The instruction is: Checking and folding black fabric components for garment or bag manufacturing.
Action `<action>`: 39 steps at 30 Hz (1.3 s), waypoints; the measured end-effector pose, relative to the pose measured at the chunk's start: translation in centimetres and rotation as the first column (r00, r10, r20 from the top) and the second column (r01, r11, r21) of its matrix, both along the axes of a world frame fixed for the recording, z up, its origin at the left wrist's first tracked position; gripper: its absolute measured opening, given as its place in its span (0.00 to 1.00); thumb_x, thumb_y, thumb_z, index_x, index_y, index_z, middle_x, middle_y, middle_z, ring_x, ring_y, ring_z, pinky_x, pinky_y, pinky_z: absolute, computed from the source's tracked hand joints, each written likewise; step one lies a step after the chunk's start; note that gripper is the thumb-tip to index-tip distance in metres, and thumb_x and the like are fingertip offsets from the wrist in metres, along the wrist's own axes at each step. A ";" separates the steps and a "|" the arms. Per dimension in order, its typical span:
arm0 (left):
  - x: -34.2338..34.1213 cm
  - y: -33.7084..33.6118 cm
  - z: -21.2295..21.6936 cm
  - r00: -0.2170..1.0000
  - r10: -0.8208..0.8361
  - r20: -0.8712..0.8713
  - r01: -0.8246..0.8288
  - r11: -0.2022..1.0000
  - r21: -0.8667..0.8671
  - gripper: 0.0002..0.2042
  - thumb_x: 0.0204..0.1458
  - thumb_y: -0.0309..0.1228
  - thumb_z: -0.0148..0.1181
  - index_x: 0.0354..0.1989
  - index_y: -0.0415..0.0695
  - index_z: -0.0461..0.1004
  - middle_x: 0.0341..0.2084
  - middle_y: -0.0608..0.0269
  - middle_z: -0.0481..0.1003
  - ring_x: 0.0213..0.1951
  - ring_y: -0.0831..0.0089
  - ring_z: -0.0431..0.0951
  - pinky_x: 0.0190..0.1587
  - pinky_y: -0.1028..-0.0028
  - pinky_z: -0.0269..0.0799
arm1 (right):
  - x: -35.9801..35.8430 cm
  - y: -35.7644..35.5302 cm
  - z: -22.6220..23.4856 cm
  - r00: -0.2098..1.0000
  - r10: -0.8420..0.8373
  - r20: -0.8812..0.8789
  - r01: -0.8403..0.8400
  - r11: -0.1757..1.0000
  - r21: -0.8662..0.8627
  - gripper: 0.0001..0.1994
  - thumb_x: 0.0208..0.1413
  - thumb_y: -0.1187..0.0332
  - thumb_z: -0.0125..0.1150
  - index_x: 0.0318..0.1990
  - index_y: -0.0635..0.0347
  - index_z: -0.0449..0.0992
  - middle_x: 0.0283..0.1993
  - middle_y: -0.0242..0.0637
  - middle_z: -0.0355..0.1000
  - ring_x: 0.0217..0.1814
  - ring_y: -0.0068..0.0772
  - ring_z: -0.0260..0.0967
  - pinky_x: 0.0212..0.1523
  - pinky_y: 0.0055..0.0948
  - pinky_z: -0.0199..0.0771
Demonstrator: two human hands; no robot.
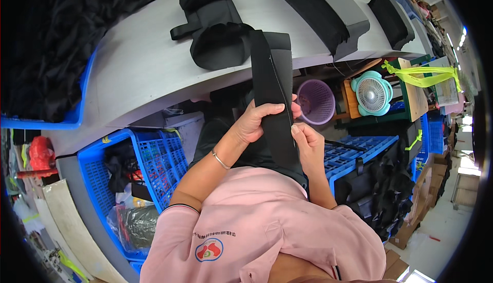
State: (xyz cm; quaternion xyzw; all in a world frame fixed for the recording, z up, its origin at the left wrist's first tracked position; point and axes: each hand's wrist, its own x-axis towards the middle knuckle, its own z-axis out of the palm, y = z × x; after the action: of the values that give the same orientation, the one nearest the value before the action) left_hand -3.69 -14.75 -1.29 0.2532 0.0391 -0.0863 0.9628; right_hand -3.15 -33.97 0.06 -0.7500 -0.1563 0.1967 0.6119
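While both hands close on it at the centre of the frame, I see the long black elastic fabric strap (271, 85) running steeply from my lap up toward the pale grey worktable (138, 62), leaning slightly left. My left hand (257, 121) wraps its left edge higher up; my right hand (308, 142) pinches the right edge just below, so the left sits nearer the table
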 end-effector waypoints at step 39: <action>-0.8 10.6 6.0 0.757 0.073 0.649 -0.625 -0.208 0.752 0.28 0.39 0.12 0.46 0.49 0.45 0.81 0.58 0.62 0.74 0.42 0.60 0.71 0.51 0.69 0.70 | 4.5 11.3 5.5 0.603 0.491 0.629 -0.043 0.808 -0.588 0.21 0.50 0.71 0.61 0.55 0.55 0.75 0.26 0.44 0.74 0.26 0.52 0.73 0.27 0.45 0.71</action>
State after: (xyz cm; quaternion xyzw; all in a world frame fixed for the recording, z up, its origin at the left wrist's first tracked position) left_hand -4.53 -4.13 4.75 0.8507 -0.0252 0.3051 0.4274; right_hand 1.36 -22.66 5.52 -0.8622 -0.4534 -0.0076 0.2258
